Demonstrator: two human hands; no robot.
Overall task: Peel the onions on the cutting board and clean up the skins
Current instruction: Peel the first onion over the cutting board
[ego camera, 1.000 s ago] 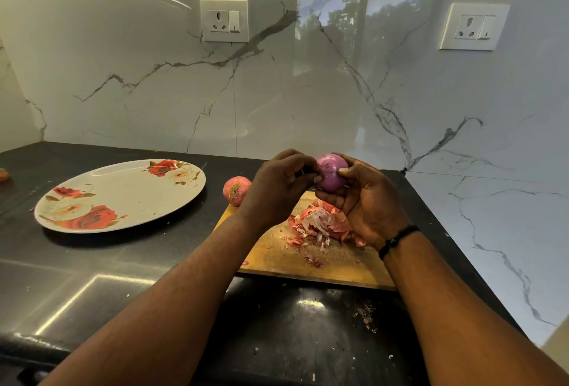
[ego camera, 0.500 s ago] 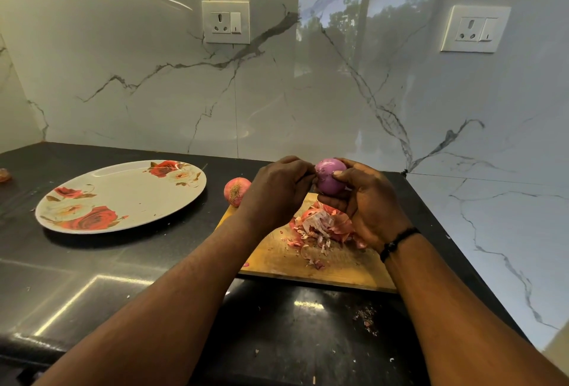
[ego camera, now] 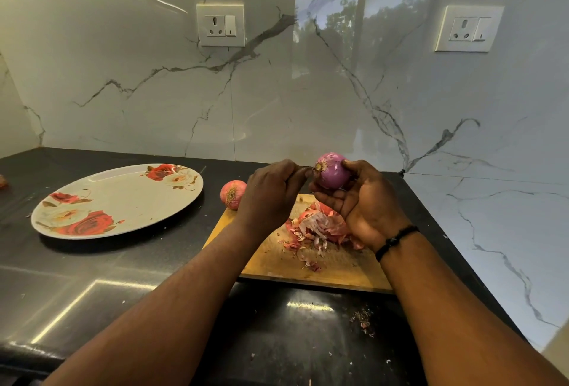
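Marble-veined wall (ego camera: 154, 93) at back and right, two white sockets (ego camera: 220, 25) on it, no readable writing anywhere. Black counter (ego camera: 123, 278) below, glossy. One oval plate (ego camera: 101, 200) with red rose print sits left on the counter, long axis running left-front to right-back. One wooden cutting board (ego camera: 332, 265) right of the plate, near the counter's right corner. One heap of onion skins (ego camera: 320, 228) on the board's middle, pink and papery, with small scraps scattered toward the board's front. A few flecks also on the counter in front of the board.

Onions, two counted. One unpeeled onion (ego camera: 233, 194) sits at the board's far-left corner, root tuft facing the camera. One peeled onion (ego camera: 332, 170), purple and shiny, is held up above the board's far edge, root end pointing left toward the other hand.

Right hand (ego camera: 366, 204) cups the peeled onion, fingers (ego camera: 357, 167) curled round its right side and underneath. Black band on that wrist. Left hand (ego camera: 274, 191) fingers clenched, tips pinched right at the onion's root end; whether they pinch a strip of skin, cannot tell.
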